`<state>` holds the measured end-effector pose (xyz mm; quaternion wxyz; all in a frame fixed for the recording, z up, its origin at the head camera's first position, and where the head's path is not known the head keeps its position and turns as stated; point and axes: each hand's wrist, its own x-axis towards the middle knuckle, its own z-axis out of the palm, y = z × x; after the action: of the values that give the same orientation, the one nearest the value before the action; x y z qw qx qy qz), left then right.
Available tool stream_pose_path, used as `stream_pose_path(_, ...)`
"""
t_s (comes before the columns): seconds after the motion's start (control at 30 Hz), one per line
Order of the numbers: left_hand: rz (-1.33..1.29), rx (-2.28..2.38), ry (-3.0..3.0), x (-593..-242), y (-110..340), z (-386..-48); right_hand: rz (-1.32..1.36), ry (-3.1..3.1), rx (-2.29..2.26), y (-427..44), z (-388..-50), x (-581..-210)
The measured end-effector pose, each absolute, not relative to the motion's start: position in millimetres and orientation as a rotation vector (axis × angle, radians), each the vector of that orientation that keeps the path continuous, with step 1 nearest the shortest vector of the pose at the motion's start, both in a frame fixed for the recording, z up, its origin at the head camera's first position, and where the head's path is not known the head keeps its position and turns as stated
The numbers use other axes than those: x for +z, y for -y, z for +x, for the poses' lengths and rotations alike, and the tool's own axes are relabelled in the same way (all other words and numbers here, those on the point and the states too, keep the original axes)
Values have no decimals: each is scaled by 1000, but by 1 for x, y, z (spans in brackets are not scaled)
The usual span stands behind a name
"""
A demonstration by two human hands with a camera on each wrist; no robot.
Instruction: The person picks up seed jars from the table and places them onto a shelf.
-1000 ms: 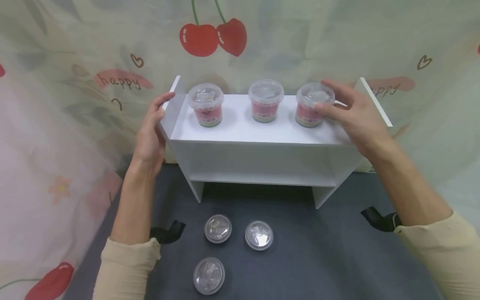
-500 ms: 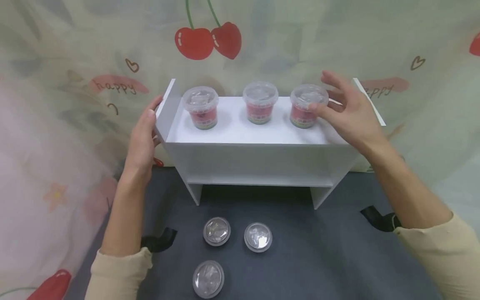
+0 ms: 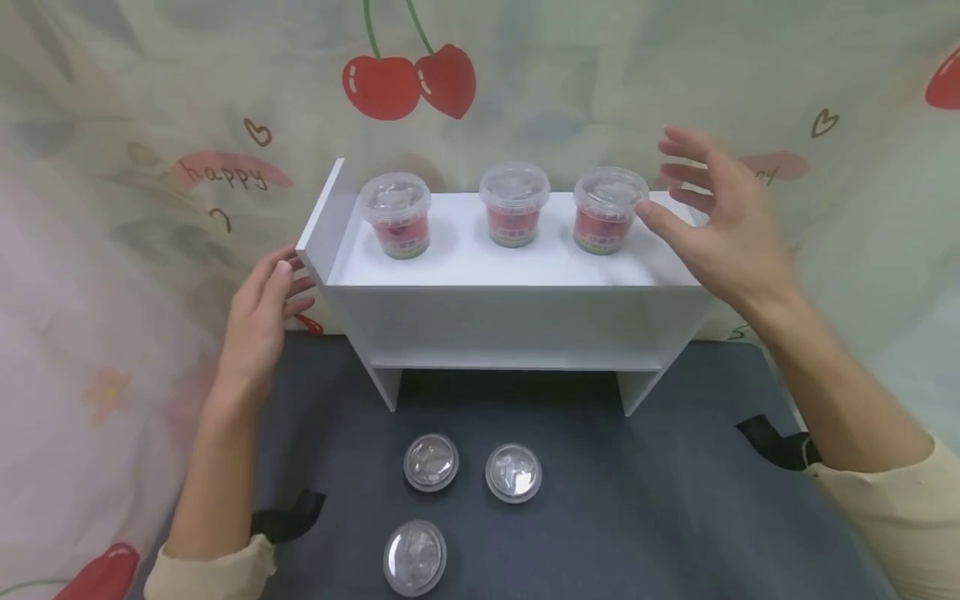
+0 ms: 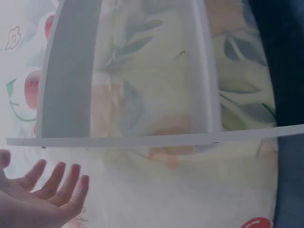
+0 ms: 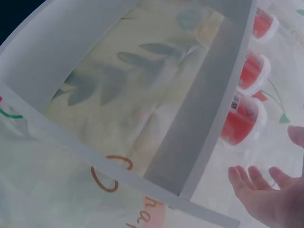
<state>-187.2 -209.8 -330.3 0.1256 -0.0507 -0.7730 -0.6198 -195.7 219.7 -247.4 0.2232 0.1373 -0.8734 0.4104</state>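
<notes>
Three lidded plastic tubs with pink contents stand in a row on top of a white shelf unit (image 3: pixel 517 327): a left tub (image 3: pixel 397 218), a middle tub (image 3: pixel 513 207) and a right tub (image 3: pixel 604 212). My right hand (image 3: pixel 723 221) is just right of the right tub, its fingers spread and loosely bent, holding nothing. In the right wrist view a small gap shows between that hand (image 5: pixel 273 192) and the nearest tub (image 5: pixel 241 121). My left hand (image 3: pixel 258 312) is beside the shelf's left side panel, fingers relaxed; the left wrist view shows this hand (image 4: pixel 52 194) apart from the panel.
Three more lidded tubs lie on the dark grey table in front of the shelf: one tub (image 3: pixel 431 462) at back left, another tub (image 3: pixel 513 473) to its right, and a nearer tub (image 3: pixel 415 558). A patterned cloth (image 3: pixel 570 75) hangs behind the shelf.
My right hand has let go of the right tub and drawn off to the right. The left hand has come off the side panel, moving down and left. The tubs stay on the shelf.
</notes>
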Motion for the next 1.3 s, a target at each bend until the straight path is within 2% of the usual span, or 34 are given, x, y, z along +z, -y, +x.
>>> stream_pose_path(0.6,-334,-1548,2438,-374,217,-151,440,2242,1082,-257,-180,-256)
stream_pose_path(0.87,-447,-1580,2552,-395,222,-133,388,2270,1090,-270,-175,-262)
stream_pose_path(1.1,-569,-1662,2514,-413,217,-128,481,2300,1032,-282,-178,-276)
stream_pose_path(1.3,-675,-1685,2521,-430,213,-122,442,2309,1148,-288,-177,-285)
